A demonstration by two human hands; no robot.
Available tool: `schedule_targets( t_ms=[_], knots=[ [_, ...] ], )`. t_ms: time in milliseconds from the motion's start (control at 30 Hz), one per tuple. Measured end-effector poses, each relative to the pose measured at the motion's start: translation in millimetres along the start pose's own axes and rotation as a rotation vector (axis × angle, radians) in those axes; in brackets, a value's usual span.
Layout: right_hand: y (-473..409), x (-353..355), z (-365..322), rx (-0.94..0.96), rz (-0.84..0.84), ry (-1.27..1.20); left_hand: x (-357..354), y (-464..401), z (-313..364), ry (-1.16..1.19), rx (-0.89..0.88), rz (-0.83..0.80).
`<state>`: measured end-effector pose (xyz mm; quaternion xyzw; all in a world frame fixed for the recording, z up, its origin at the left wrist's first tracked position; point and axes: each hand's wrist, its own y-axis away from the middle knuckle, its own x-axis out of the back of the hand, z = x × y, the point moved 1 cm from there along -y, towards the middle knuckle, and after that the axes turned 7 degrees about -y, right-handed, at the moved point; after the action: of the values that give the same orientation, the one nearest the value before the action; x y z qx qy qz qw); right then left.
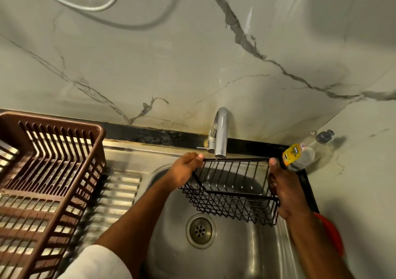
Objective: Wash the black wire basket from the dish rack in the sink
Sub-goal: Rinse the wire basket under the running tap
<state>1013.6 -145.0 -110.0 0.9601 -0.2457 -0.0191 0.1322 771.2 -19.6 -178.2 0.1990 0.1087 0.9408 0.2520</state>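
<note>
While a thin stream of water ran from the tap (220, 133) onto its far rim, the basket (231, 191) hung over the sink (171, 221), held clear of the bowl and above the drain (200, 230), with its open top tipped toward the person. The left hand (185, 168) gripped the basket's left end, fingers curled over the rim wire; the right hand (286, 191) held the right end, thumb on the far corner and fingers wrapped round the side. The step in hand looked like rinsing: the basket was already out of the rack (49, 182), which sat on the draining board to the left, well apart from it. Only one spot was under the stream, so the next move probably called for turning or sliding the basket so that water reached the other wires, both grips kept firm on the wet metal. A soap bottle (299, 155) stood on the worktop just beyond the right hand, should scrubbing be wanted.
</note>
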Motion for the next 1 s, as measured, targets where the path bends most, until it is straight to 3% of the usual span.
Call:
schedule_targets(
  t_ms=[100, 233, 300, 433, 533, 667, 733, 833, 1000],
  knots=[
    [1.5, 8.6, 4.5, 0.077, 0.025, -0.128, 9.4, -0.4, 3.3, 0.148, 0.048, 0.001],
    [-9.9, 26.0, 13.2, 0.122, -0.085, -0.021, 9.7, -2.4, 14.7, 0.140, 0.110, 0.103],
    [-16.8, 28.5, 12.9, 0.163, -0.133, 0.157, 7.7, -4.0, 28.1, -0.022, 0.066, 0.096],
    [-17.3, -12.5, 4.5, 0.362, -0.189, 0.743, -4.7, -1.0, 66.8, -0.318, -0.005, 0.100],
    [-10.4, -54.8, 4.1, 0.298, -0.196, 0.863, -20.8, 4.5, 87.1, -0.362, -0.060, 0.160],
    [-15.8, -69.5, 3.3, 0.240, -0.055, 0.850, -26.2, 4.4, 88.3, -0.300, -0.092, 0.163],
    [-19.7, -64.0, 4.2, 0.203, -0.062, 0.801, -24.9, 6.2, 81.8, -0.052, -0.126, 0.047],
    [-18.4, -50.4, 3.2, 0.210, -0.073, 0.513, -21.6, 10.6, 52.1, 0.251, -0.120, -0.095],
    [-13.3, -39.1, 6.7, 0.195, -0.030, 0.254, -6.8, 15.9, 27.1, 0.141, -0.062, -0.065]
  ],
)
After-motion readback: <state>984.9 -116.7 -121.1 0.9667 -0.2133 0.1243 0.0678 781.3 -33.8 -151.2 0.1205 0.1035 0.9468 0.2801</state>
